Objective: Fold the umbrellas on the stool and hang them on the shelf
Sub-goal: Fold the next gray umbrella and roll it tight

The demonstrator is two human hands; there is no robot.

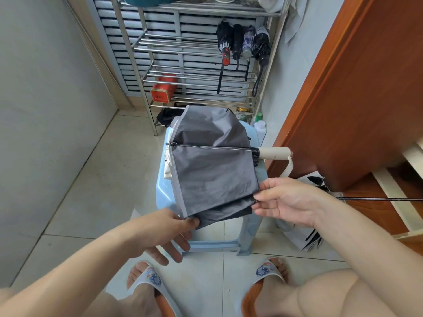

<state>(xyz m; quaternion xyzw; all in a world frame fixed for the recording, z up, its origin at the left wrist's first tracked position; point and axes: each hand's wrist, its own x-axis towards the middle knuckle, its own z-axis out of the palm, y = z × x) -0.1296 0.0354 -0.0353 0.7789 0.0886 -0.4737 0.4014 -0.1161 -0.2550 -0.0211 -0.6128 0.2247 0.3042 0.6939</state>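
Note:
A collapsed grey umbrella [212, 165] with a cream handle [273, 153] lies across the light blue plastic stool [163, 197], its canopy spread flat. My left hand [169, 232] pinches the near left corner of the canopy. At the near right edge, my right hand [283, 202] pinches the fabric between thumb and fingers. The steel shelf [146, 72] stands behind the stool. Several folded umbrellas [242, 42] hang from its upper right rail.
A black-and-white umbrella [313, 181] lies on the floor to the right of the stool, its shaft reaching toward the wooden door [357, 88]. A red tin [163, 89] sits on the shelf. A white wall closes the left side. My slippered feet are below.

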